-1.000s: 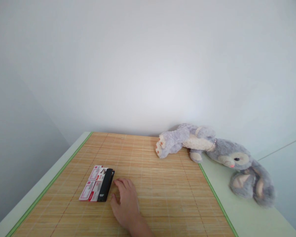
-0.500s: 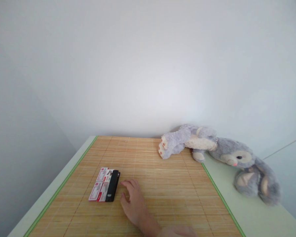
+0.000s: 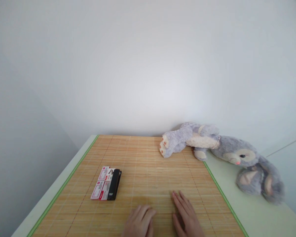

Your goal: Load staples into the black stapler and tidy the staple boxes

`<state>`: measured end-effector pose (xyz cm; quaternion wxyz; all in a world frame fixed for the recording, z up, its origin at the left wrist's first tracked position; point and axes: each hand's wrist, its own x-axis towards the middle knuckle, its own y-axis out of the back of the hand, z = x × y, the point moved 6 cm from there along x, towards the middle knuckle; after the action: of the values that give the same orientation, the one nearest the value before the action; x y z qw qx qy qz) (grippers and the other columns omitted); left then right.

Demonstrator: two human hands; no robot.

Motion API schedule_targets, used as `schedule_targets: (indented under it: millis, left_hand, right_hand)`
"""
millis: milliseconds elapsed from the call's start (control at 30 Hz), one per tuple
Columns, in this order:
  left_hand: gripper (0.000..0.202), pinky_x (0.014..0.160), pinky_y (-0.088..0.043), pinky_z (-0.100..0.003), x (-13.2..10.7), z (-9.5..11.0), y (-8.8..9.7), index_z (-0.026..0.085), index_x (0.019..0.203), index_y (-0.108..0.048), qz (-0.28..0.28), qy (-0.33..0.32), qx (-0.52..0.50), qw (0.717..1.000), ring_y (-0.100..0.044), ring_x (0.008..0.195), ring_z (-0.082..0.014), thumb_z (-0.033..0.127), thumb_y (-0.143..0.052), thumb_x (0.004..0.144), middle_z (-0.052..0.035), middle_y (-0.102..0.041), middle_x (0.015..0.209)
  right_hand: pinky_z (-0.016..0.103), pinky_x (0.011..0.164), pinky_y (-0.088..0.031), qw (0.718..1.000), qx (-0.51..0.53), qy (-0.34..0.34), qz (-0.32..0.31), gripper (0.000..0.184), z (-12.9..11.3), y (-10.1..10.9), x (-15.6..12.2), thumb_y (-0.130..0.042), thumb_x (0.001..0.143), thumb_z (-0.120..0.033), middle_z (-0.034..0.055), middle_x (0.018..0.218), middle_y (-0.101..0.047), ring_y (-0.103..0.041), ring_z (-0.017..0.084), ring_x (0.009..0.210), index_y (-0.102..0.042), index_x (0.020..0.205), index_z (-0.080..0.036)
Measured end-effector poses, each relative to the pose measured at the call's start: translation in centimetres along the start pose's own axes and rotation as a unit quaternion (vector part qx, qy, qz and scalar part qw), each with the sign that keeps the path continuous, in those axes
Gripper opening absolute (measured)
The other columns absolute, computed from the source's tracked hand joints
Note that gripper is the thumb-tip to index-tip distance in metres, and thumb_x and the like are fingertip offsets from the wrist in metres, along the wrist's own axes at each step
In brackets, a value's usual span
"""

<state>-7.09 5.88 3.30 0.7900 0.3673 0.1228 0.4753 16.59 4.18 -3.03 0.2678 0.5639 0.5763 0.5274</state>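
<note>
My left hand [image 3: 139, 221] rests palm down at the near edge of the view, its fingers loosely bent and holding nothing. To its right lies my right hand [image 3: 186, 215], flat on the bamboo mat [image 3: 148, 171], with fingers stretched out and the thumb apart. Nothing is in it. Small white-and-red printed boxes [image 3: 101, 184], one bearing a stapler picture, lie ahead and left of my left hand. Against their right side is a long black object [image 3: 113, 185], perhaps a stapler; its kind is unclear. Neither hand touches these things.
A grey plush rabbit [image 3: 203, 140] lies on its side along the back right, its legs on the mat and its head over the pale table [image 3: 239, 200]. A white wall [image 3: 148, 65] rises behind the table. Green edging [image 3: 64, 186] borders the mat.
My right hand has moved away from beside the black object, to the right and nearer me. My left hand has come into view at the bottom. The boxes stay in place.
</note>
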Motion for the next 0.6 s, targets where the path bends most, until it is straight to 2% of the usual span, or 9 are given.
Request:
schedule_targets:
  millis: [100, 200, 300, 367, 600]
  left_hand:
    - [0.056, 0.105, -0.058, -0.043, -1.5, -3.4, -1.5, 0.029, 0.147, -0.055, 0.077, -0.048, 0.212, 0.973, -0.063, 0.131, -0.0272, 0.017, -0.050, 0.093, -0.0059, -0.063, 0.146]
    - [0.070, 0.113, -0.053, -0.042, -3.3, -3.7, -2.1, 0.027, 0.161, -0.035, 0.082, -0.058, 0.316, 0.943, -0.050, 0.145, -0.0266, 0.022, -0.052, 0.094, -0.0035, -0.046, 0.161]
    - [0.071, 0.123, -0.041, -0.044, -3.9, -2.4, -1.5, 0.026, 0.166, -0.022, 0.041, -0.020, 0.320, 0.946, -0.035, 0.154, -0.0250, 0.025, -0.047, 0.100, -0.0015, -0.033, 0.168]
    - [0.069, 0.128, -0.034, -0.046, -3.8, -1.6, -1.0, 0.025, 0.166, -0.018, 0.019, 0.015, 0.297, 0.955, -0.027, 0.158, -0.0238, 0.026, -0.044, 0.102, -0.0006, -0.028, 0.170]
    - [0.062, 0.131, -0.025, -0.049, -3.6, -1.2, -0.9, 0.030, 0.164, -0.025, -0.004, 0.056, 0.227, 0.972, -0.022, 0.159, -0.0217, 0.028, -0.043, 0.105, 0.0006, -0.026, 0.172]
  right_hand:
    - [0.060, 0.107, -0.054, 0.998, -0.055, -0.017, -0.013, 0.078, 1.4, -0.4, -2.1, -0.050, 0.099, -0.038, -0.0019, 0.161, -0.043, -0.051, 0.034, 0.143, -0.008, 0.164, -0.044]
    - [0.060, 0.110, -0.050, 0.996, -0.077, -0.031, -0.013, 0.075, 0.5, 0.0, -2.6, -0.047, 0.099, -0.041, -0.0032, 0.162, -0.041, -0.051, 0.033, 0.143, -0.008, 0.163, -0.045]
    - [0.061, 0.119, -0.040, 0.995, -0.074, -0.047, -0.044, 0.074, -1.2, 1.0, -2.3, -0.043, 0.101, -0.040, -0.0028, 0.167, -0.033, -0.038, 0.031, 0.152, -0.006, 0.165, -0.040]
    - [0.060, 0.124, -0.032, 0.994, -0.068, -0.063, -0.063, 0.072, -2.2, 1.8, -2.1, -0.039, 0.103, -0.040, -0.0025, 0.169, -0.027, -0.029, 0.029, 0.157, -0.005, 0.166, -0.037]
    - [0.056, 0.128, -0.020, 0.989, -0.077, -0.084, -0.097, 0.066, -3.1, 2.7, -2.1, -0.030, 0.106, -0.038, -0.0023, 0.173, -0.017, -0.014, 0.025, 0.161, -0.006, 0.167, -0.032]
